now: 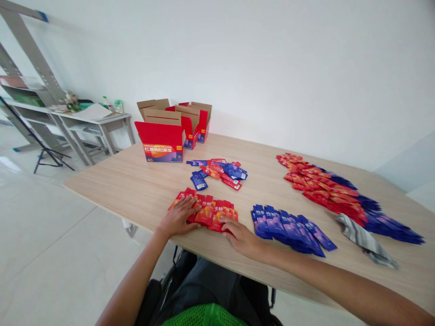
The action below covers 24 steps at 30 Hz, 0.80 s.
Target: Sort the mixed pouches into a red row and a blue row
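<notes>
A row of overlapping red sachets (pixel 206 213) lies near the front edge of the table. My left hand (pixel 177 217) rests flat across the left part of this row, its fingers spread over the sachets. At the row's right end, my right hand (pixel 239 235) touches the sachets with its fingertips, fingers apart and slightly bent; its palm side is hidden. Just right of that hand, a fanned row of blue sachets (pixel 287 228) lies on the table. Beyond the hands is a loose mixed pile of red and blue sachets (pixel 220 172).
Open red cartons (pixel 159 141) stand at the back left of the table (pixel 118 181). Long stacks of red sachets (pixel 326 190) and blue sachets (pixel 390 226) spread along the right. A striped cloth (pixel 367 240) lies beside them. A side desk (pixel 98 118) and a tripod (pixel 50 154) are farther left.
</notes>
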Motion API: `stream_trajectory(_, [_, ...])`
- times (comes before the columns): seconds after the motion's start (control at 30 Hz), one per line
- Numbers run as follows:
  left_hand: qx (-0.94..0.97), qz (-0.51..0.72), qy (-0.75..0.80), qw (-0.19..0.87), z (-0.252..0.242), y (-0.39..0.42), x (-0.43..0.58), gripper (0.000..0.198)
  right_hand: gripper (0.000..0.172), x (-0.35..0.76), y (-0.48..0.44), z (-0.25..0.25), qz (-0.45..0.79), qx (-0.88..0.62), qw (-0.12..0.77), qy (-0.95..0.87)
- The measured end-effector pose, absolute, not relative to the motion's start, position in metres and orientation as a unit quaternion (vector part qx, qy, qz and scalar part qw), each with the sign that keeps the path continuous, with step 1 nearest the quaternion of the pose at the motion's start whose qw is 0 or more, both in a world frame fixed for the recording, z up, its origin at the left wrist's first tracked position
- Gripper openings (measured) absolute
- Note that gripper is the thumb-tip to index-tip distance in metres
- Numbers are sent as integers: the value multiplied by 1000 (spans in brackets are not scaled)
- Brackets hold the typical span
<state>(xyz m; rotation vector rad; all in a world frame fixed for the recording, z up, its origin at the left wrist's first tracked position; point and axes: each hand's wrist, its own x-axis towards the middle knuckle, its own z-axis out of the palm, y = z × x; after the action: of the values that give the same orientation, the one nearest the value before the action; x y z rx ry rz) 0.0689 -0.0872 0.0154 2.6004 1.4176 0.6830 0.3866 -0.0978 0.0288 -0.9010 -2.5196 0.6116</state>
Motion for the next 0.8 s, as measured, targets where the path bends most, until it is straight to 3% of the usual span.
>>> stream_trajectory(0.33, [856, 230, 461, 52, 13, -86, 67, 72, 22, 381, -94, 24, 195, -308, 188, -912])
stream_trajectory(0.57, [843, 252, 473, 43, 17, -87, 64, 88, 26, 382, -64, 31, 143, -355, 261, -886])
stream_trajectory(0.7, [811, 282, 513, 29, 14, -87, 59, 73, 25, 381, -9, 30, 110, -433, 277, -851])
stream_trajectory(0.8, [782, 306, 543, 14, 11, -85, 57, 60, 30, 381, 29, 33, 82, -510, 225, -826])
